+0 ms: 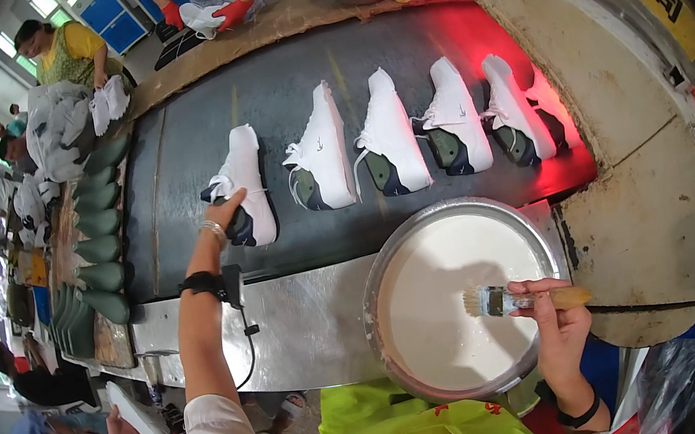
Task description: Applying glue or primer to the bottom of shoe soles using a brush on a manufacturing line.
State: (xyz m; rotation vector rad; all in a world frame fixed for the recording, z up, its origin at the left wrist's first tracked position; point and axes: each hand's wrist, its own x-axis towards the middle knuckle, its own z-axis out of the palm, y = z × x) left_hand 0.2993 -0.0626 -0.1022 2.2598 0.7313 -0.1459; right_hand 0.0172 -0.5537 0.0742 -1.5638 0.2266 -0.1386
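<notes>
My left hand [226, 212] grips the nearest white shoe upper [246, 156], its fingers at the dark, green-filled opening. This upper lies on a dark conveyor belt [181, 151]. In my right hand [558, 331] is a paintbrush [570, 296] with a wooden handle and a metal band. Its pale bristles hover over or touch the white liquid; which one I cannot tell. The liquid [423, 321] fills a round metal basin [372, 319] in front of me. To the right of the held upper, several more white uppers [388, 124] lie in a row on the belt.
Red light glows at the belt's right end, beside a worn beige machine housing [644, 204]. Green shoe lasts [100, 249] line a board on the left. Across the belt, a person's red gloves [235, 12] handle a white shoe piece. Another person [67, 56] stands far left.
</notes>
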